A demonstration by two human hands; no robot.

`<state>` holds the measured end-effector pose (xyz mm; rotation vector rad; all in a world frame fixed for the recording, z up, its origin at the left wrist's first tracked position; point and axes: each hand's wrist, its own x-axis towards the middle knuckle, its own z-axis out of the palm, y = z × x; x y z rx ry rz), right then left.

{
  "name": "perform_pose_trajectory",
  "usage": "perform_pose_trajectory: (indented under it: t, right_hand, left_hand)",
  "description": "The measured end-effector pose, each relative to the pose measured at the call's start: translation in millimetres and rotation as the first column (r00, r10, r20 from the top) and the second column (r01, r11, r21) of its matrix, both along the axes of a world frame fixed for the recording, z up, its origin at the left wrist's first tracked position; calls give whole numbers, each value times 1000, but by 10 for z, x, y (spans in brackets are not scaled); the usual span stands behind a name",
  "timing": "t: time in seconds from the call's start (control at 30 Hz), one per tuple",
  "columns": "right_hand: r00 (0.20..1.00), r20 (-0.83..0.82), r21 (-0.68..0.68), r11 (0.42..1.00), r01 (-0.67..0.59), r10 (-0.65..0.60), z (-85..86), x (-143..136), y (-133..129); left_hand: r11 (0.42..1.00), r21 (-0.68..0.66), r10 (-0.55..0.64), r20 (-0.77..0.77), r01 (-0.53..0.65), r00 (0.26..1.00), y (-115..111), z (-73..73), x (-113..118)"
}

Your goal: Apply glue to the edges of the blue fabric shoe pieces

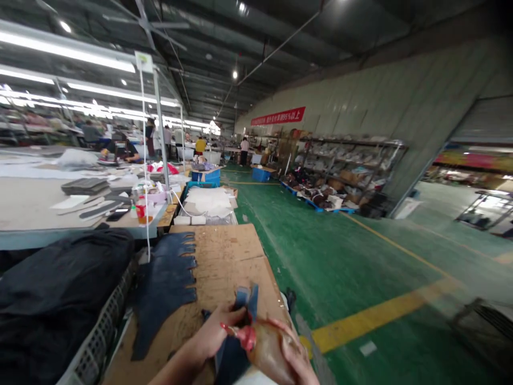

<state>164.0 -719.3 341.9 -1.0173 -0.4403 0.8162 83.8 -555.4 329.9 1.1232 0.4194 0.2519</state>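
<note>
Over cardboard [226, 251] | right grip [294, 350]: around bottle [268, 347], base cut off | left grip [218, 327]: pinching blue strips [253, 302], partly hidden

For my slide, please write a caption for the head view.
Left hand holding blue pieces, right hand a red-tipped bottle, over brown cardboard.

Clear cardboard [230, 251] ahead, crate [95, 342] blocking left

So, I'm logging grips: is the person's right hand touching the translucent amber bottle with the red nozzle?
Touching. The head view shows the right hand curled against the side of the amber bottle, with no gap visible.
</note>
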Motion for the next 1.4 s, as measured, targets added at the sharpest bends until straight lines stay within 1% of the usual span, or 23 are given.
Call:
perform_pose_trajectory:
  t: [0.07, 0.1, 0.17, 0.2, 0.27, 0.3, 0.37, 0.43, 0.5, 0.6, 0.73, 0.8, 0.87, 0.93, 1.03, 1.1, 1.13, 1.23, 1.3, 1.4]
  right_hand:
    - [993, -16, -50, 992, 118, -119, -27, 66, -89]
    - [984, 16, -78, 980, 181, -180, -27, 101, -137]
    - [948, 158, -121, 947, 297, -277, 0, 161, -223]
    - [915, 253, -126, 927, 353, -314, 23, 183, -256]
    - [820, 445, -112, 886, 449, -359, 76, 204, -291]
    - [766, 526, -95, 870, 484, -369, 101, 202, -295]
    - [676, 636, -59, 851, 523, -371, 137, 180, -283]
    - [625, 691, -33, 848, 529, -363, 148, 150, -259]
    - [596, 723, -20, 852, 524, -350, 139, 126, -240]
    - [555, 768, -16, 856, 517, -321, 112, 123, -239]
    - [452, 835, 12, 831, 557, -315, 81, 196, -291]
    - [383, 879, 44, 847, 529, -285, 70, 246, -322]
    - [306, 922, 74, 883, 464, -238, 67, 280, -339]
    - [237, 948, 96, 902, 420, -211, 75, 289, -339]
    - [170, 959, 127, 882, 453, -226, 104, 277, -334]
    - [145, 959, 144, 863, 485, -242, 128, 272, -343]
    - [140, 960, 148, 862, 485, -244, 140, 272, -349]
    - [141, 964, 147, 896, 419, -224, 165, 277, -364]
    - [138, 966, 148, 905, 398, -219, 169, 281, -369]
    - [150, 959, 151, 877, 456, -243, 165, 283, -384]
  left_hand:
    - [1000, 2, 8, 7, -8, 1000, 35, 133, -118]
    - [1000, 4, 3, 13, -3, 1000, 53, 197, -168]
    - [1000, 7, -1, 21, 0, 1000, 78, 292, -241]
    - [1000, 9, -4, 20, 4, 1000, 86, 318, -265]
    - [1000, 16, -3, 15, 3, 1000, 93, 334, -290]
    - [1000, 14, -4, 19, 4, 1000, 95, 330, -297]
    - [1000, -19, -1, 32, 1, 999, 96, 313, -305]
    - [997, -80, 17, 31, -14, 999, 95, 301, -315]
    - [993, -117, 16, 13, -14, 1000, 94, 297, -332]
    - [997, -81, -12, -3, 12, 1000, 96, 291, -359]
    - [999, -36, -11, 10, 11, 1000, 98, 269, -382]
    - [1000, -19, -1, 12, 2, 1000, 95, 266, -387]
    - [1000, -2, -1, 8, 1, 1000, 89, 272, -388]
    - [1000, 17, 4, 1, -4, 1000, 82, 282, -386]
    - [1000, 6, 28, 2, -28, 1000, 78, 279, -380]
    - [999, -31, 38, 3, -38, 999, 79, 265, -375]
    - [998, -48, 38, 2, -37, 999, 80, 258, -373]
    - [997, -72, 29, 1, -29, 1000, 76, 254, -371]
    - [998, -62, 31, -2, -31, 1000, 66, 268, -370]
    - [999, -32, 29, -23, -30, 999, 43, 307, -366]
